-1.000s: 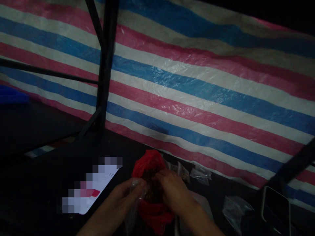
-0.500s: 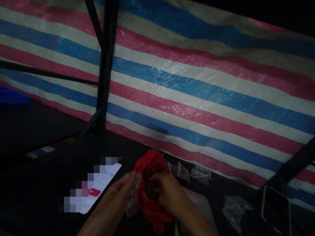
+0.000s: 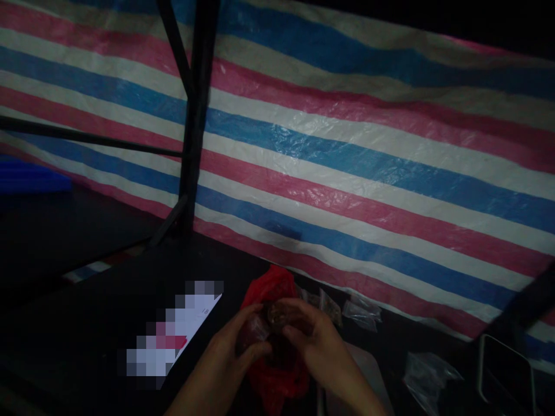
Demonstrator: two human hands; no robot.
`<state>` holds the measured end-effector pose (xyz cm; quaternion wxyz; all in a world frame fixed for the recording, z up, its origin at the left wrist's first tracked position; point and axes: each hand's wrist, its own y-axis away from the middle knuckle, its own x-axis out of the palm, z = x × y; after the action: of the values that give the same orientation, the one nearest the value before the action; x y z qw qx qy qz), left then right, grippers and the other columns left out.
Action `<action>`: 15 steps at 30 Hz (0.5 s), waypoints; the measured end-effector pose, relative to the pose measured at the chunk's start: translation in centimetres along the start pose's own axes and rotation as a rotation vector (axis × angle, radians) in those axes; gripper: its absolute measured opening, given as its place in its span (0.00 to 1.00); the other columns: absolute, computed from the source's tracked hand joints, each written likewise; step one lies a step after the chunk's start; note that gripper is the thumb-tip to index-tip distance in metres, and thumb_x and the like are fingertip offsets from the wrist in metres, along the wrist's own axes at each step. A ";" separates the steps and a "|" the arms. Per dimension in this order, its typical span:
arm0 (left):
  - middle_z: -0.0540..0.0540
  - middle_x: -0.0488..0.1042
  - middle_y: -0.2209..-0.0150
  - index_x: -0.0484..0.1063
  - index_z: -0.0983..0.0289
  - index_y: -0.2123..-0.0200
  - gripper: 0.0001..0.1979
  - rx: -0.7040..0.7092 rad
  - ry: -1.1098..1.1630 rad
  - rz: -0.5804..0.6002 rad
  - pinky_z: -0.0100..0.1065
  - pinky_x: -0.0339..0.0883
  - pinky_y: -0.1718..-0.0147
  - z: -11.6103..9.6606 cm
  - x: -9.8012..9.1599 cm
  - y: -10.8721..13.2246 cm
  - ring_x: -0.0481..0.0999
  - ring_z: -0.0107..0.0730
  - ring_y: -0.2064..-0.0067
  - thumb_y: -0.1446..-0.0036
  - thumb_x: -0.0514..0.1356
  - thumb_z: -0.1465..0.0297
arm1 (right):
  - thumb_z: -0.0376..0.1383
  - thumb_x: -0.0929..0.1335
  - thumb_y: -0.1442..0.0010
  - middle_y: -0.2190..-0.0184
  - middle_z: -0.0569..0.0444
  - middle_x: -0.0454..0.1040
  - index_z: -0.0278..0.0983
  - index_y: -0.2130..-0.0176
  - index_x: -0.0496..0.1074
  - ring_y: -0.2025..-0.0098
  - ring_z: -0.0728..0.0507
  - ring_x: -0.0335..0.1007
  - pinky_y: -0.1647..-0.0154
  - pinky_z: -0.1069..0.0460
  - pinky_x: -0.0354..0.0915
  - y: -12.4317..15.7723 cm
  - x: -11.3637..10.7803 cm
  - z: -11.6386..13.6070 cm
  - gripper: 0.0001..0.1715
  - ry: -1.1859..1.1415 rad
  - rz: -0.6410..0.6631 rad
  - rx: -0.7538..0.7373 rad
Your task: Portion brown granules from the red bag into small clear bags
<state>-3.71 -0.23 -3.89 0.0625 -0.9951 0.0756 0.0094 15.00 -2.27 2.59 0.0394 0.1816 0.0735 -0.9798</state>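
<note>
My left hand [image 3: 229,352] is closed on a small clear plastic bag [image 3: 255,328], held over the left side of a red plastic bag [image 3: 275,280]. My right hand [image 3: 314,341] is beside it, its fingers curled around small brown pieces [image 3: 280,315] near the clear bag's mouth; dim light blurs their detail. The red bag stands open under both hands, its dark brown contents partly hidden by my fingers. Just behind my right hand lie small filled clear packets [image 3: 330,307].
A lit phone screen [image 3: 173,341], partly pixelated, lies at the left. Empty clear bags [image 3: 362,312] [image 3: 429,375] are on the dark table at the right, near a dark-screened device [image 3: 506,375]. A pale flat object [image 3: 366,370] sits under my right forearm. Striped sheeting [image 3: 347,173] hangs behind.
My right hand has lifted out of the red bag's contents and come close to my left hand. The clear bag has moved over the red bag. The view has shifted slightly.
</note>
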 end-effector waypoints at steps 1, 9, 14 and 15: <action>0.57 0.79 0.37 0.76 0.57 0.40 0.30 -0.003 0.001 0.014 0.49 0.65 0.32 0.1 0.1 0.0 0.76 0.50 0.34 0.47 0.68 0.62 | 0.25 0.67 0.42 0.46 0.52 0.81 0.42 0.45 0.78 0.42 0.41 0.78 0.37 0.45 0.68 0.2 0.1 0.4 0.28 0.037 0.001 -0.030; 0.58 0.78 0.36 0.75 0.55 0.39 0.27 0.056 0.018 0.060 0.50 0.65 0.33 0.1 0.3 0.1 0.75 0.50 0.35 0.44 0.65 0.64 | 0.16 0.62 0.46 0.49 0.54 0.77 0.45 0.47 0.81 0.49 0.46 0.75 0.46 0.52 0.68 0.5 1.0 3.4 0.38 0.468 0.075 -0.278; 0.60 0.74 0.32 0.74 0.56 0.37 0.30 0.065 0.047 0.045 0.53 0.61 0.29 0.5 0.6 0.4 0.71 0.54 0.30 0.45 0.66 0.65 | 0.16 0.62 0.45 0.48 0.56 0.77 0.46 0.45 0.80 0.47 0.47 0.75 0.44 0.54 0.68 0.7 1.4 3.8 0.39 0.483 0.092 -0.296; 0.61 0.73 0.32 0.74 0.57 0.37 0.31 0.057 0.052 0.034 0.54 0.60 0.29 0.5 0.6 0.5 0.70 0.55 0.30 0.45 0.66 0.64 | 0.16 0.62 0.44 0.47 0.56 0.77 0.46 0.44 0.80 0.46 0.47 0.75 0.43 0.54 0.68 0.7 1.5 3.8 0.39 0.485 0.095 -0.297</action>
<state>-3.18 -0.73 -4.49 0.0887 -0.9914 0.0942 -0.0173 12.35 -3.69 5.49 0.0927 0.4060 0.2150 -0.8834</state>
